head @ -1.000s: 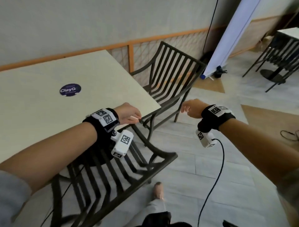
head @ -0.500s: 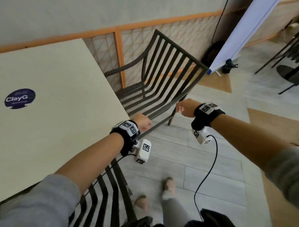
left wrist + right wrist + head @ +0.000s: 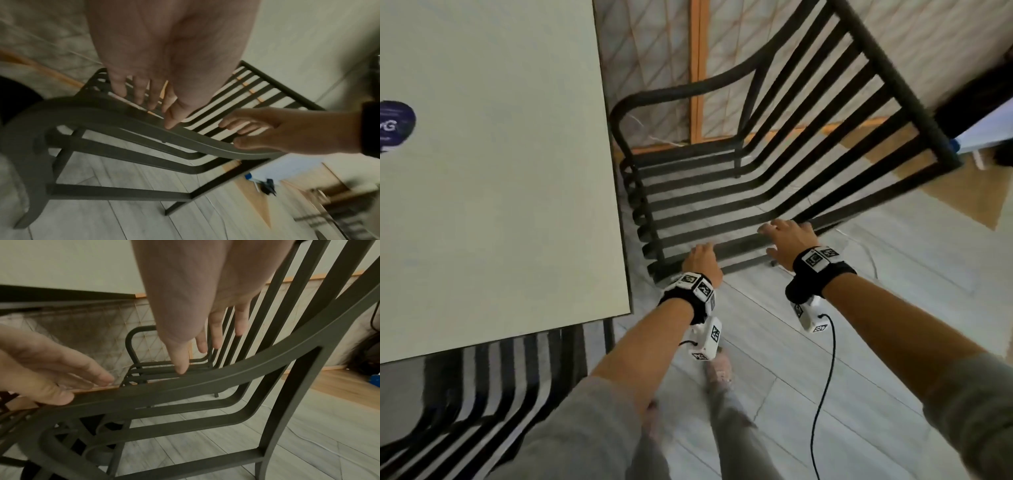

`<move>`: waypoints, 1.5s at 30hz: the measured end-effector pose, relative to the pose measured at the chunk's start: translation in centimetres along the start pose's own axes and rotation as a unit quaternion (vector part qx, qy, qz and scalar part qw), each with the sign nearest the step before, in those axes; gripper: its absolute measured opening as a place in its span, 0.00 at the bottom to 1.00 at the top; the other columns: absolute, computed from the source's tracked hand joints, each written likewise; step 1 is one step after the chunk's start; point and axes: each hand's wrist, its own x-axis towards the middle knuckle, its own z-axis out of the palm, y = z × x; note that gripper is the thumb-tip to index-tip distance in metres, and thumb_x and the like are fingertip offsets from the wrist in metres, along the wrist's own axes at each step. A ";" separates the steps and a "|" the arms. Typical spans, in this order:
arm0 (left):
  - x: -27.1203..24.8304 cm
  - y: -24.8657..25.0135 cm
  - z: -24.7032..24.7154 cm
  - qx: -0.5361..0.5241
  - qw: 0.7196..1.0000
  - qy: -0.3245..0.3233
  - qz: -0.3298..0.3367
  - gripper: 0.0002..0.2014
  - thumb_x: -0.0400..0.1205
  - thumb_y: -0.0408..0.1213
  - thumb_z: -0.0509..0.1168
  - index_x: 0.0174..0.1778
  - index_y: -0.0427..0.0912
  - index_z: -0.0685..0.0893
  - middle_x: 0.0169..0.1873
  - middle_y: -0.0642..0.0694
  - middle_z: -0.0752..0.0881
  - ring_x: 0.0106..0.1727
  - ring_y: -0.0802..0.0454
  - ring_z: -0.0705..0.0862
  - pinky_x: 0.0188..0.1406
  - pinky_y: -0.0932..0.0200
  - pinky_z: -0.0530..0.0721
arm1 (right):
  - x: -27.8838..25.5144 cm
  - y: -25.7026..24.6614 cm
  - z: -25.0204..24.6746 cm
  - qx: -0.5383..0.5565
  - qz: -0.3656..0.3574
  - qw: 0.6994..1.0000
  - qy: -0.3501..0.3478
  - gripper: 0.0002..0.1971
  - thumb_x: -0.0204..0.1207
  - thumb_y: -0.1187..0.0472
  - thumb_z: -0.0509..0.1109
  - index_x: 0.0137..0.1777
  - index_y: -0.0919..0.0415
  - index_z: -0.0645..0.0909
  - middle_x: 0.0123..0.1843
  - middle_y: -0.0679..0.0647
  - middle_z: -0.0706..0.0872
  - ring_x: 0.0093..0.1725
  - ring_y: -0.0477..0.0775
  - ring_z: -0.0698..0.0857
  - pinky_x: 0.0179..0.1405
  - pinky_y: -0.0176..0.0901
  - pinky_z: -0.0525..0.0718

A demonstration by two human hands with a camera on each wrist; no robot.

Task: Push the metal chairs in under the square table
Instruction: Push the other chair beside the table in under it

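On the grey tiled floor (image 3: pixel 808 342) the chair (image 3: pixel 722 192) stands right of the table (image 3: pixel 500 154), seat barely under, so both hands, left (image 3: pixel 702 262) and right (image 3: pixel 789 240), open on its near armrest (image 3: pixel 736 245), must push leftward.

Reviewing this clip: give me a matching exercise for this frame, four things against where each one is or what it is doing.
Things:
1. left hand
2. right hand
3. slatted chair at the table's right side
4. round blue sticker

Places or states:
A. on the tabletop, at the picture's left edge
B. on the near armrest, closer to the backrest
C. seat not yet under the table
D. on the near armrest, closer to the table

Pairs: 1-D, 2-B, 3-C, 4-A
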 end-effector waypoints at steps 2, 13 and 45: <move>2.3 -0.1 1.0 0.001 1.000 -0.005 -0.003 0.26 0.82 0.33 0.61 0.79 0.45 0.68 0.76 0.40 0.75 0.79 0.39 0.71 0.82 0.37 0.60 | 1.9 1.1 1.3 -0.014 -0.019 1.000 -0.021 0.22 0.80 0.48 0.61 0.73 0.44 0.68 0.70 0.55 0.79 0.72 0.61 0.75 0.76 0.69 0.58; 6.7 -1.7 1.2 -0.015 0.999 -0.005 -0.037 0.20 0.81 0.36 0.63 0.69 0.56 0.81 0.63 0.45 0.87 0.73 0.43 0.78 0.82 0.29 0.40 | 5.8 1.4 3.6 0.000 -0.091 0.995 -0.040 0.18 0.84 0.47 0.52 0.74 0.39 0.65 0.66 0.55 0.81 0.65 0.64 0.77 0.63 0.65 0.68; 6.8 -7.7 -0.1 0.029 0.983 0.151 -0.098 0.28 0.80 0.22 0.55 0.69 0.55 0.79 0.71 0.45 0.79 0.79 0.40 0.67 0.82 0.27 0.42 | 7.7 -7.2 3.7 0.056 -0.087 0.995 0.005 0.16 0.84 0.47 0.52 0.70 0.39 0.66 0.60 0.57 0.81 0.63 0.65 0.77 0.66 0.75 0.66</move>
